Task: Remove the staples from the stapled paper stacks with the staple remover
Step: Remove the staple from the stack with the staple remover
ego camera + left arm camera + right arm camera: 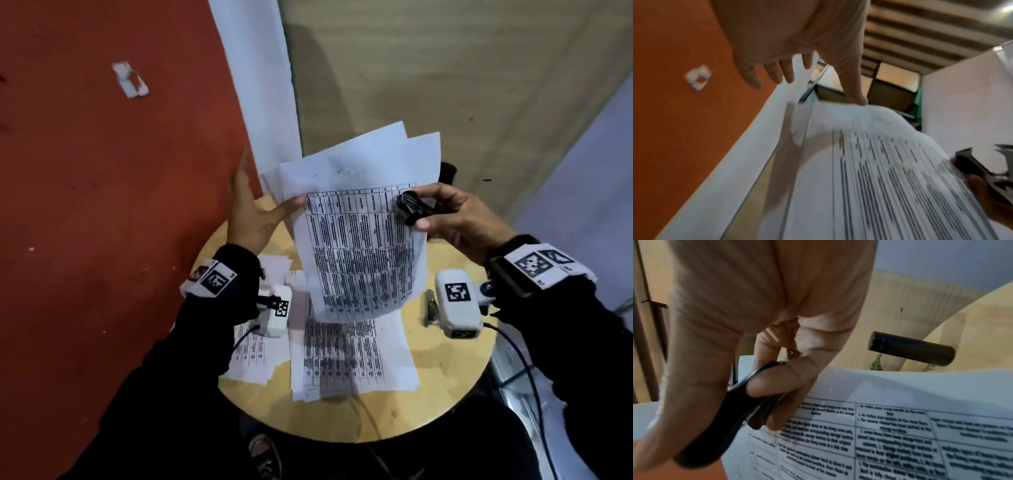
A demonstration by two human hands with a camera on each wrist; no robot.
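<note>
Two hands [251, 212] [459, 219], one staple remover [411, 207], one raised paper stack [359, 246].

Light is dim and soft in all three views. From the head camera, the raised paper stack [359, 246] casts a blurred shadow on the sheets [349, 356] beneath it, and straight edges bow toward the frame borders. The left wrist picture is heavily motion-smeared, its print stretched into streaks. In the right wrist view the near hand is soft, the print legible only as blurred lines.
</note>
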